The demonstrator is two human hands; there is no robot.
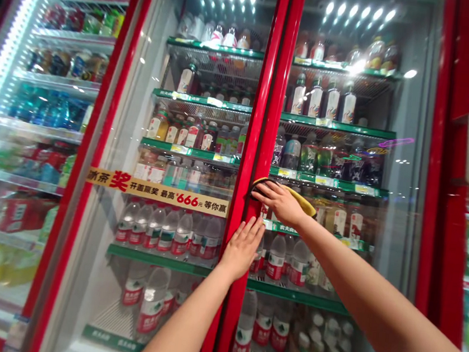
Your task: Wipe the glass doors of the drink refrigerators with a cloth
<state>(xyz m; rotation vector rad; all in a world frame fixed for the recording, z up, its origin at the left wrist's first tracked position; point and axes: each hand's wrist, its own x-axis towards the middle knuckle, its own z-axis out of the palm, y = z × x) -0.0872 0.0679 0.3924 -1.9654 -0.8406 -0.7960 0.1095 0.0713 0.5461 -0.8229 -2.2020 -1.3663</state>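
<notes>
Against the right door frame [282, 91]: yellow cloth [305, 202] with a dark border, lying under the right hand [279, 200]; its right end shows free beside the wrist.
Right hand: fingers extended, held close together and laid over the cloth; thumb hidden, so whether any fold is pinched cannot be told.
Left hand [243, 249]: placed nearer and slightly to the left, fingers a little spread along the red frames; nothing is seen to be held, and contact under the palm is not visible.
Cloth, handling: judged light, soft and limp, with no risk of breakage; some sliding over the glossy paint is to be expected.
Cloth, hold: best taken flat under palm and fingers, with the free right end gathered in so that it is not trailed.
Door frame: judged stiff and smooth; firm backing is given to a flat palm.
Water bottles [276, 257]: shelved on the far side of the glass, out of contact with both hands.
Gold banner [156, 191]: fixed across the left door, left of both hands.
</notes>
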